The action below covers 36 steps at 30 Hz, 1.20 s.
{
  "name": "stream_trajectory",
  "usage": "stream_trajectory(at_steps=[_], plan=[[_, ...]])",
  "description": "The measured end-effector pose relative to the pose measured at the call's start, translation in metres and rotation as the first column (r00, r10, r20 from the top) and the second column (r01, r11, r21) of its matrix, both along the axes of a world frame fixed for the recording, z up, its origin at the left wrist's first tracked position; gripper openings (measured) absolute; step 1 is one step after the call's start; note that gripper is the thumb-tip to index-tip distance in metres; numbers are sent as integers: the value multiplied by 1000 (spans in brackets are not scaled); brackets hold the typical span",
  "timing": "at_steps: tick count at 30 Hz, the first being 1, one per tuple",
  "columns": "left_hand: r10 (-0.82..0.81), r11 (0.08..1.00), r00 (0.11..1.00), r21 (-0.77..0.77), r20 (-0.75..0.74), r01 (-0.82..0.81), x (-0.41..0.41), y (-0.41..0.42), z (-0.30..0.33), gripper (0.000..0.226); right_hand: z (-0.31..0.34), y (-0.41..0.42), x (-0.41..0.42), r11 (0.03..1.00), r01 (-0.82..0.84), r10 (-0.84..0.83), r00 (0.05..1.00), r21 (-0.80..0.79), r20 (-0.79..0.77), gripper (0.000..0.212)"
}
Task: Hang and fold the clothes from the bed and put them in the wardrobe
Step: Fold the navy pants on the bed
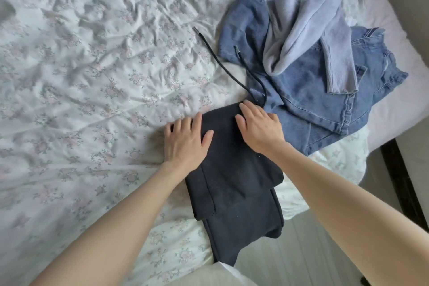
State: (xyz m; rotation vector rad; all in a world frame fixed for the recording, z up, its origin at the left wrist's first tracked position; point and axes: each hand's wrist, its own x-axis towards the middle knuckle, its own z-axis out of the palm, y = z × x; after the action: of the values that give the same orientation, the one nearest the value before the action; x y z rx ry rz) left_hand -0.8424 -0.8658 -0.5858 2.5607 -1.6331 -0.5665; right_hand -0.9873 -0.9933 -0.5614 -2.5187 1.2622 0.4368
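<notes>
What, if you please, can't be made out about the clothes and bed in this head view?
- Folded dark navy sweatpants: waistband hidden under the left hand and right hand.
- Blue denim jeans: middle covered by the lavender knit sweater.
- Sweater's top: cut off by the upper edge.
- Wardrobe: out of frame.

Three pieces of clothing lie on one bed (92, 65). One is a pair of dark trousers (234, 181), folded, at the bed's near edge. One pair of blue jeans (313, 100) lies just beyond the trousers, toward the bed's right side. One pale lilac sweater (301, 18) lies on top of the jeans. Two drawstring ends (209, 46) run out from the trousers. Two hands, the left hand (185, 141) and the right hand (260, 125), rest flat on the trousers.
</notes>
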Motion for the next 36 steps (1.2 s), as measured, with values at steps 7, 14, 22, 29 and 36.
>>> stream_trajectory(at_steps=[7,14,22,29,36], plan=[[2,947,933,301,-360,114,59,-21,18,80,31,-22,16,937,-330,331,944,113,4,69],[-10,907,804,334,-595,258,53,-35,29,43,37,-39,62,829,-345,509,792,439,-338,69],[6,938,790,277,-613,208,43,-13,40,53,49,-28,61,816,-357,525,787,454,-324,50],[48,984,808,168,-587,64,100,-58,85,44,93,-58,95,896,-415,439,881,158,-174,32],[49,938,996,-347,68,-22,146,-102,137,45,124,-89,145,883,-285,330,942,-374,59,43]])
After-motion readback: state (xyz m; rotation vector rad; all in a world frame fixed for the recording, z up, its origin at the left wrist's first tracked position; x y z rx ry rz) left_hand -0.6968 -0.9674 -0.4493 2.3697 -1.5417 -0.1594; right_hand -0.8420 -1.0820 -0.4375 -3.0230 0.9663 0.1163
